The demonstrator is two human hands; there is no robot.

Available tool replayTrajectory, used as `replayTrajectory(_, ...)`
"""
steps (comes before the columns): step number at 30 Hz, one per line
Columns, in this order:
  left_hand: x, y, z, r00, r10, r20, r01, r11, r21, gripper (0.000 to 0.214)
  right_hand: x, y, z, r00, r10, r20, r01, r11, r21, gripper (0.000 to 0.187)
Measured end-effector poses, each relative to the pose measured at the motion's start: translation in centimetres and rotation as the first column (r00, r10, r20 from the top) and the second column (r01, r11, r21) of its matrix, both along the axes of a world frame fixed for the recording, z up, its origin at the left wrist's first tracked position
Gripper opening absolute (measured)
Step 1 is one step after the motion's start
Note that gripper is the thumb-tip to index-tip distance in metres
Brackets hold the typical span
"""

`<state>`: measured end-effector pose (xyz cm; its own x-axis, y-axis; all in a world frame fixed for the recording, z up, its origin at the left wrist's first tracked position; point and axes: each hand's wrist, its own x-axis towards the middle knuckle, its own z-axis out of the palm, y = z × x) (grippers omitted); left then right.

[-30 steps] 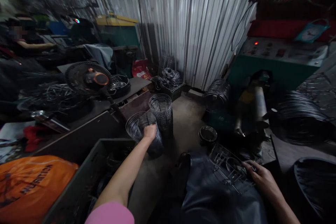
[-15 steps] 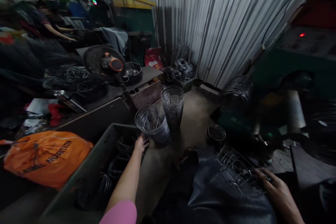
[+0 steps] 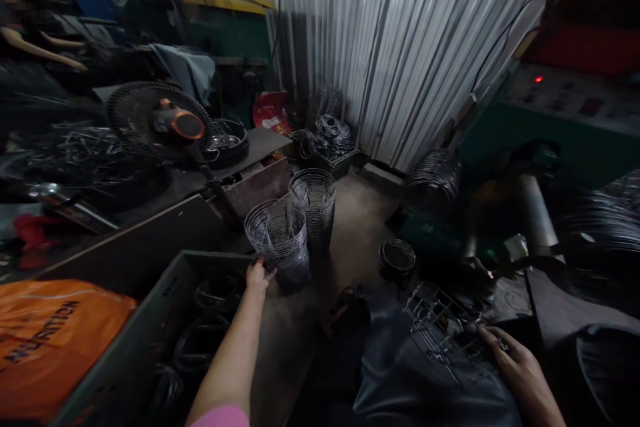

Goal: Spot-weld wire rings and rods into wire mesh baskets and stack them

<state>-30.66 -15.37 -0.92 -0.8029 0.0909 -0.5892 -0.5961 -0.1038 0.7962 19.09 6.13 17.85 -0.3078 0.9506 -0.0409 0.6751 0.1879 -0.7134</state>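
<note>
My left hand (image 3: 258,276) reaches forward to the near stack of wire baskets (image 3: 280,247), a tapered pile of thin metal rings standing on the floor. Its fingers are apart and appear to touch the lower left side of the stack. Just behind stands a second stack of wire baskets (image 3: 315,210). On my lap, over a dark apron (image 3: 400,360), lies a welded wire rack (image 3: 435,323) of crossed rods. My right hand (image 3: 510,353) is closed at the right end of this rack; some of its fingers are hidden.
A green crate (image 3: 165,280) with coiled wire parts stands at my left, beside an orange bag (image 3: 55,347). A fan (image 3: 160,121) stands behind it. Machinery with a metal cylinder (image 3: 537,210) is at right, near a round dark container (image 3: 397,257). A co-worker (image 3: 30,33) sits far left.
The view has turned right and slightly down, shifting the scene leftward. My left hand has come up against the near stack of wire baskets. My right hand stays at the wire rack.
</note>
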Motion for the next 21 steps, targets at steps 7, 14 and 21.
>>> replayTrajectory(7,0.5,1.8,-0.5,1.000,0.019,-0.002,-0.019,1.000,-0.001,0.020,-0.4,-0.4,-0.4,0.999,0.021,-0.026,-0.022,0.999,-0.025,0.040)
replayTrajectory(14,1.5,2.0,-0.6,0.995,0.080,-0.054,-0.080,0.997,-0.007,0.018,0.3,-0.9,-1.3,0.999,0.008,-0.035,-0.008,1.000,0.009,0.042)
replayTrajectory(21,1.0,1.0,-0.9,0.994,0.100,-0.038,-0.102,0.994,-0.042,0.022,1.2,-1.8,-2.1,0.999,-0.032,-0.033,0.033,0.999,0.034,0.043)
